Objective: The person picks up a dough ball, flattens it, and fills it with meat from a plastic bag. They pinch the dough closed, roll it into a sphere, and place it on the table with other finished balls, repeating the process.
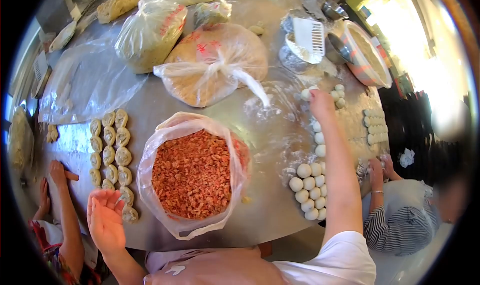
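Note:
My left hand (107, 220) is raised palm up at the table's near left edge, fingers apart and empty, beside rows of coiled dough pieces (123, 156). Stretched far forward on the right, my right hand (321, 104) has its fingers closed at a white dough ball (306, 95); whether it grips the ball is hard to tell. More white balls (315, 181) lie in a cluster under and beside my right forearm. Between my arms stands an open plastic bag (145, 180) of reddish crumbly filling (192, 175).
Knotted bags (150, 35) (215, 60) sit at the back. A floury bowl (298, 55) with a white scraper (309, 37) and a large tub (367, 55) are back right. A co-worker's hands (57, 175) are at left, another's (377, 172) at right, near small dough rows (375, 126).

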The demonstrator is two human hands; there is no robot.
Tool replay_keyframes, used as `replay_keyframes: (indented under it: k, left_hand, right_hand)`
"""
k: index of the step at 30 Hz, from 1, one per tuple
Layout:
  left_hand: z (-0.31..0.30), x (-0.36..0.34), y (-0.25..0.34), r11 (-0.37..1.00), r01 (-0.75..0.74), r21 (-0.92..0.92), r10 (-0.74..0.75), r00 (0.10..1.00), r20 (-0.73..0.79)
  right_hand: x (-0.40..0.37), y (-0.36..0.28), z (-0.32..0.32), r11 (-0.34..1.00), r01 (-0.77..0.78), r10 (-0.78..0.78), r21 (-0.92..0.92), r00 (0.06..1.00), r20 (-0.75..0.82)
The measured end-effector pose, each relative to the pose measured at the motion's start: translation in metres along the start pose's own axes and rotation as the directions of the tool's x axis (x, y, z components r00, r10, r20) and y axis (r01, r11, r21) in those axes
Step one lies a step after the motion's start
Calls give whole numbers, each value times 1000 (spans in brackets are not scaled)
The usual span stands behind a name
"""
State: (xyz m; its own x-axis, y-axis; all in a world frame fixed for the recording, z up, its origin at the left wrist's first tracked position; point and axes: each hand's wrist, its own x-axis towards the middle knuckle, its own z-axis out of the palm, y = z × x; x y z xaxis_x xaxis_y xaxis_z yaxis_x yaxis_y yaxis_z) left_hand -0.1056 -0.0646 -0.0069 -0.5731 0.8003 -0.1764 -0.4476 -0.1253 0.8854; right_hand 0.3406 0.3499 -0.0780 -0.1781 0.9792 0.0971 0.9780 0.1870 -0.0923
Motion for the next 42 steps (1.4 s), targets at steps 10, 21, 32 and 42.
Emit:
replay_keyframes:
  k: [10,21,32,42]
  left_hand:
    - [18,-5,-23,973,214,-89,-195,963,188]
    - [161,-38,96,844,343,-413,-314,939,138]
    - [72,-55,15,953,183,-241,-107,949,297]
    - [36,-58,6,996,20,-92,9,954,299]
  right_hand:
    - [-55,-227,-80,672,577,-476,463,817,-327]
    - [-268,-502,-179,88,981,-973,170,122,-198]
    - [-332,-527,-162,-54,975,-959,215,9,-284]
    - [-303,-536,-146,-47,963,-911,265,67,-406]
